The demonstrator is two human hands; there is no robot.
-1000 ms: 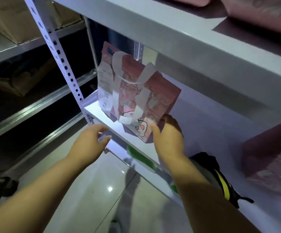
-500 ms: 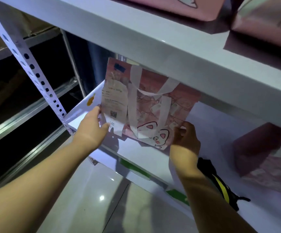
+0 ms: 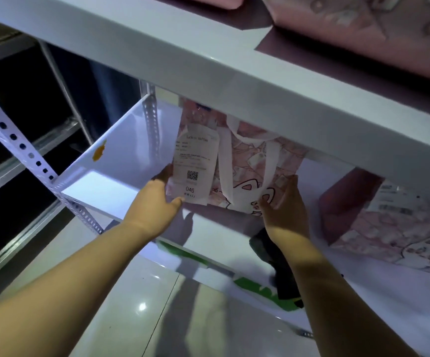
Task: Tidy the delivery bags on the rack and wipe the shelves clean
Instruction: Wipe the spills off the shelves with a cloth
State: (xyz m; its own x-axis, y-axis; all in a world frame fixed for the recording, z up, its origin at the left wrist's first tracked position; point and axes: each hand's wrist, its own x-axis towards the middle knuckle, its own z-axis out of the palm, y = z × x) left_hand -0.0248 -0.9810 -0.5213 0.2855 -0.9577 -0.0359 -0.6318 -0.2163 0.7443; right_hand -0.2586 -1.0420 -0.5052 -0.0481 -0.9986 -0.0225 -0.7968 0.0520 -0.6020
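A thick white metal upper shelf (image 3: 208, 81) hangs low over the work and hides the top of the bag. More pink bags (image 3: 363, 29) lie on top of it. On the left stands a white metal post with round holes (image 3: 15, 140). A small orange spot (image 3: 99, 151) sits on the side edge of the white middle shelf (image 3: 111, 191). Far right on that shelf leans a second pink paper bag with a white label (image 3: 389, 222), well apart from the first. A black thing with a strap (image 3: 273, 256) lies on the shelf just under the right arm. Green stickers (image 3: 260, 287) show on the shelf's front edge. Below is a shiny grey tiled floor (image 3: 136, 305).

The pink paper delivery bag with white handles and a cartoon bunny (image 3: 247, 173) stands upright on the middle shelf, near its left end. A long white paper receipt with a square code and "046" (image 3: 194, 166) hangs on its front.

The left hand (image 3: 154, 202) pinches the bag's lower left corner, thumb in front on the receipt. The right hand (image 3: 283, 204) grips the lower right corner, fingers curled around it.
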